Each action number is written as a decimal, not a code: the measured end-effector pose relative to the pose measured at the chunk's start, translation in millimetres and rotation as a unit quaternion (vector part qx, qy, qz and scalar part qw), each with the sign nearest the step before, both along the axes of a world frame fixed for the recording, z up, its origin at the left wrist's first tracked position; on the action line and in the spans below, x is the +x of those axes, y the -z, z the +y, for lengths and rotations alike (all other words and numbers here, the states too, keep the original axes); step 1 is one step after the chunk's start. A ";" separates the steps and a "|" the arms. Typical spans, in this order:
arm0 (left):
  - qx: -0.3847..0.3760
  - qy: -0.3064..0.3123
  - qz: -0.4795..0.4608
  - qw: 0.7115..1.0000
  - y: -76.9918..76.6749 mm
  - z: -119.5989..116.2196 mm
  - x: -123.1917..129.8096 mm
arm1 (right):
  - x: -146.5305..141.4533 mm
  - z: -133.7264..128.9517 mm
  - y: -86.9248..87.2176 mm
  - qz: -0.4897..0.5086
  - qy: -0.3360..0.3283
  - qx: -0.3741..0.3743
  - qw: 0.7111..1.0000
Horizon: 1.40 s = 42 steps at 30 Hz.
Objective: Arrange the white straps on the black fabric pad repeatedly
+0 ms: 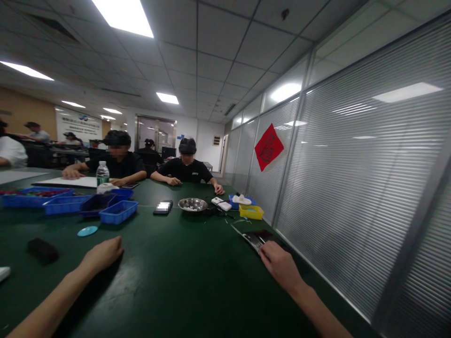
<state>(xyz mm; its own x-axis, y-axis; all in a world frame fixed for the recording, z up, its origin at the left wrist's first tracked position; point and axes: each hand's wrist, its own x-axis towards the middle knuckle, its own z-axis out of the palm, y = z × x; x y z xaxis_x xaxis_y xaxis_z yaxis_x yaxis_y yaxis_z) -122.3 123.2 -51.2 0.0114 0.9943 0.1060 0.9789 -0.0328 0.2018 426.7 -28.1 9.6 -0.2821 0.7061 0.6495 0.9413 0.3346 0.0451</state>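
- Nearest, the wearer's two bare forearms reach over a dark green desk (183, 272), one from each lower corner.
- The left hand (105, 251) rests on the desk, fingers curled under and turned away; whether it grips anything cannot be told.
- The right hand (280, 265) has bent fingers pinching the near end of a glossy dark sheet (254, 239), which lies at the desk's right side, close to the glass wall (352, 197). It may be a bag; the blur hides which.
- Beyond the left forearm are a blurred black block (42, 250) and, cut off by the left edge, a white thing (4, 273).
- Just past the left hand lies a flat light-blue disc (87, 231).
- Farther, on the left, blue trays (119, 212) stand close together; the leftmost holds colourful bits.
- At mid-desk is a phone (163, 207) with its screen blurred out. To its right are a metal bowl (192, 205) with small white pieces in it, a white device (221, 203) beside dark cables, and a yellow tray (251, 212) in front of another blue one.
- Behind the left trays stands a clear bottle (102, 174) with a green label.
- Across the desk sit two people in black shirts, their forearms on it.
- A red paper diamond (269, 148) hangs on the glass wall.
- Farthest back, more people sit beneath bright ceiling panels.
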 end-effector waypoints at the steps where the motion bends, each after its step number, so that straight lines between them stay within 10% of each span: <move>1: -0.003 -0.001 -0.001 1.000 0.4 0.5 -0.2 | -3.5 -0.2 6.3 -0.027 -0.018 -0.016 0.999; 12: -0.001 -0.015 -0.014 1.000 -3.8 -5.1 3.9 | -10.0 -11.8 16.0 0.000 -0.025 -0.181 0.983; 19: 0.015 -0.005 0.001 1.000 -1.2 -4.2 3.8 | 54.3 27.5 2.0 0.150 0.217 -0.193 0.945; 26: 0.008 0.002 -0.003 1.000 -4.0 -5.9 4.6 | 97.6 68.3 9.5 0.159 0.294 -0.212 0.918; 37: 0.011 -0.014 0.034 0.999 -8.4 -9.2 8.4 | 124.5 78.2 -2.1 0.167 0.355 -0.095 0.915; 42: 0.015 -0.024 0.024 0.999 -6.1 -6.0 8.0 | 85.2 86.8 -27.6 0.143 0.239 0.003 0.960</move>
<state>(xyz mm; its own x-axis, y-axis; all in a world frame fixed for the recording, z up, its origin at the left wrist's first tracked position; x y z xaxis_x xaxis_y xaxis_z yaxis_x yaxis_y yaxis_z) -114.4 117.2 -45.0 -0.0306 0.9902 0.1366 0.9880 0.0092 0.1544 511.9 58.7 37.2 0.2643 0.7062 0.6569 0.9613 -0.1380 -0.2384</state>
